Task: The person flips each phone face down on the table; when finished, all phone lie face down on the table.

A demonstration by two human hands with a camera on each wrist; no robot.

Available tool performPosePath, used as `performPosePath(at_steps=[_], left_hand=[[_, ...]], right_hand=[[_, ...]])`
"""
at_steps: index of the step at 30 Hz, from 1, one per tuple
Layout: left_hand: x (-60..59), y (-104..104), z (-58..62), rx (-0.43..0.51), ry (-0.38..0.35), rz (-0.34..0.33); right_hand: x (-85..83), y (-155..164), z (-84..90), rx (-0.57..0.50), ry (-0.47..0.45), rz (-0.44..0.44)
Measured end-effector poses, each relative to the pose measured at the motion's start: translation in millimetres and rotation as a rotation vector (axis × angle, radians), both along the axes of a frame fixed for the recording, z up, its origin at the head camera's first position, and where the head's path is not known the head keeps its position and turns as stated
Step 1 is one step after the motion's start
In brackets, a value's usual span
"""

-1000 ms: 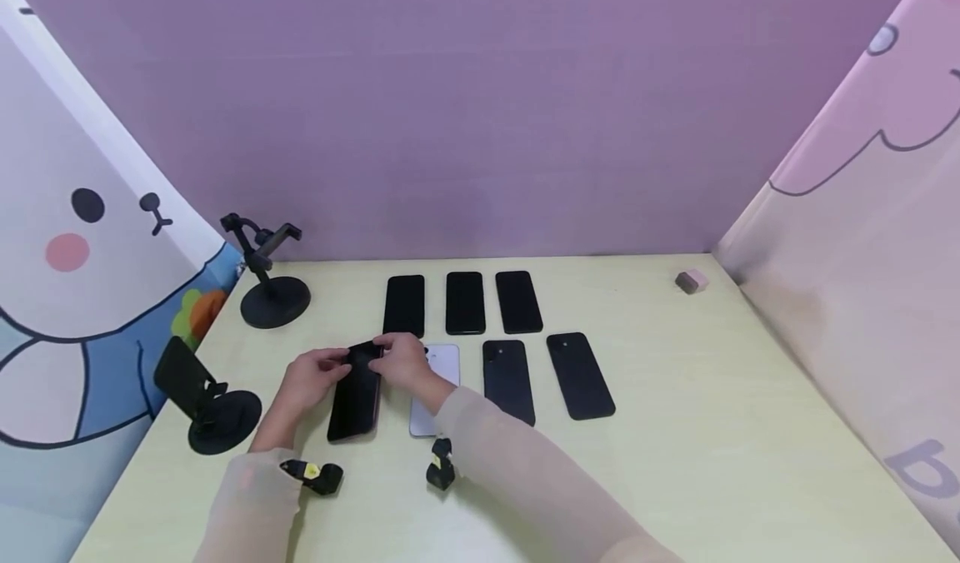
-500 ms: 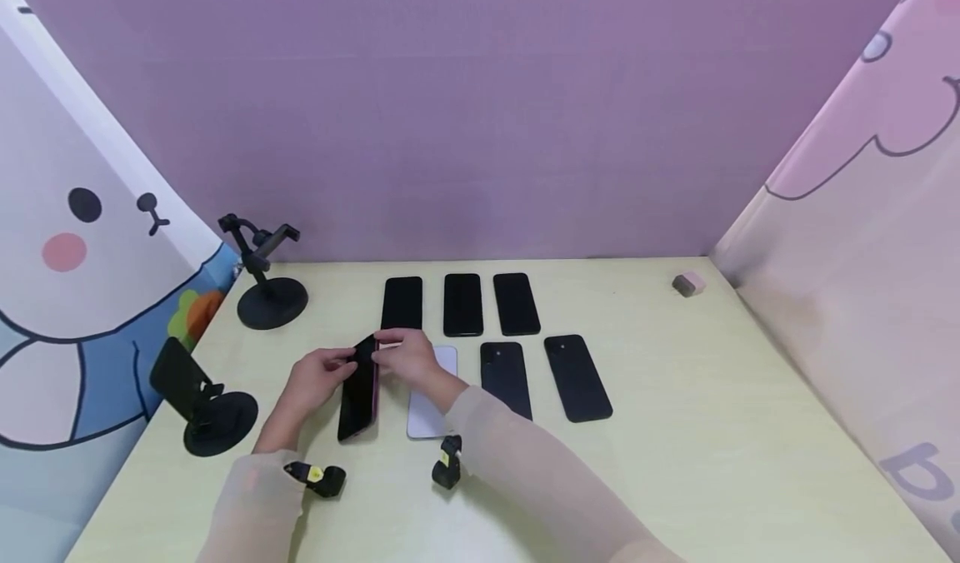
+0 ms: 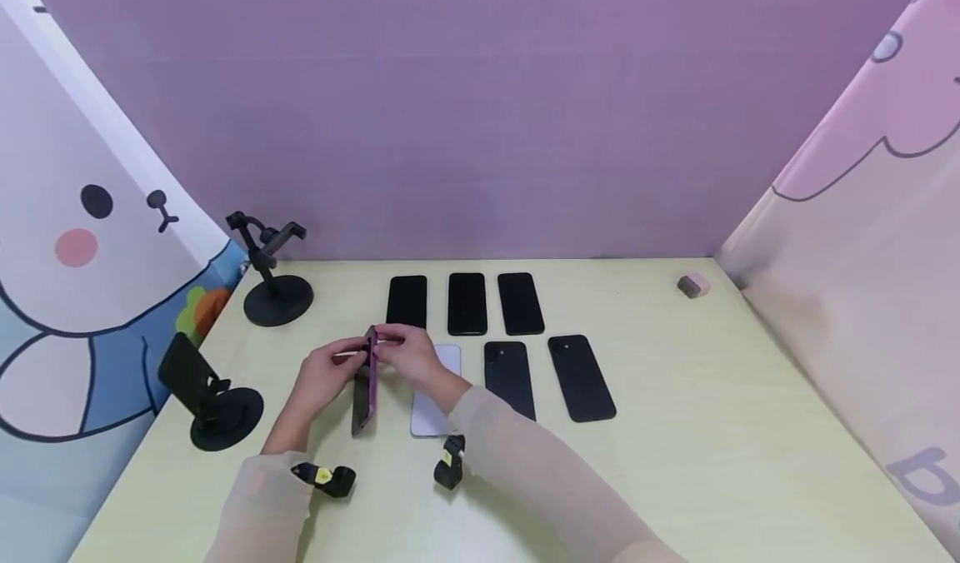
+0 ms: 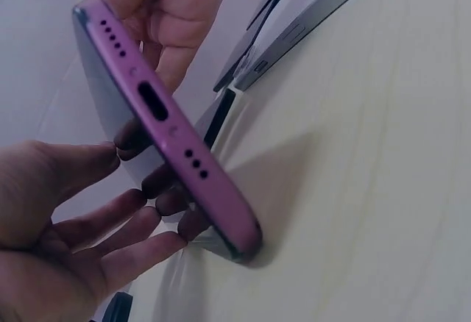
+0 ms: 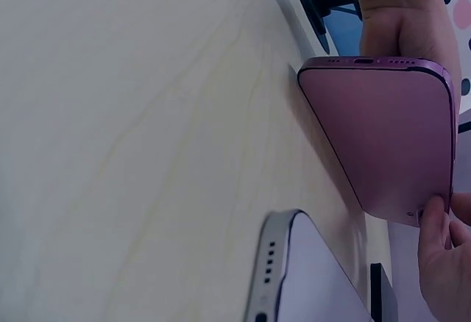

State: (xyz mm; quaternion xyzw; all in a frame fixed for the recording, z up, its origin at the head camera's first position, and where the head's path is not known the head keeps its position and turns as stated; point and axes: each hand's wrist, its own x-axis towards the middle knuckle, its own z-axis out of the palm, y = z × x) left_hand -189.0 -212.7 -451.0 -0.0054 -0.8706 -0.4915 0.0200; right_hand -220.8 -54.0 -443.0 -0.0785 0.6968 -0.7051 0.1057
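Observation:
A phone with a purple frame stands tilted up on its long edge at left of centre, dark screen facing left. My right hand pinches its far end; in the right wrist view the fingertips hold a corner by its pinkish back. My left hand is on the screen side; in the left wrist view its spread fingertips touch the glossy screen, which mirrors them. A lavender phone lies partly under my right wrist.
Behind lie three black phones in a row. Two dark phones, one nearer and one farther right, lie beside the lavender one. Two black stands, one back and one front, are at left; a small block sits at back right.
The purple-framed phone has turned from nearly flat, screen up, to steeply tilted on its edge, and has shifted slightly right. Both hands have moved a little with it.

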Motion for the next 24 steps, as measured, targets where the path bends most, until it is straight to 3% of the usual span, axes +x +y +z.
performPosePath(at_steps=[6,13,19,24], left_hand=[[-0.6,3.1,-0.6,0.193,-0.033,-0.02],[-0.5,5.8,-1.0,0.391,-0.089,-0.004],[1.1,5.5,2.2,0.411,-0.1,0.017],[2.9,3.3,6.3,0.417,-0.093,0.016]], right_hand=[[-0.5,0.6,0.8,-0.089,-0.026,0.003],[-1.9,1.2,2.7,-0.109,-0.036,0.03],[-0.7,0.8,3.3,-0.14,-0.046,0.043],[0.4,-0.7,-1.6,-0.104,-0.049,0.078]])
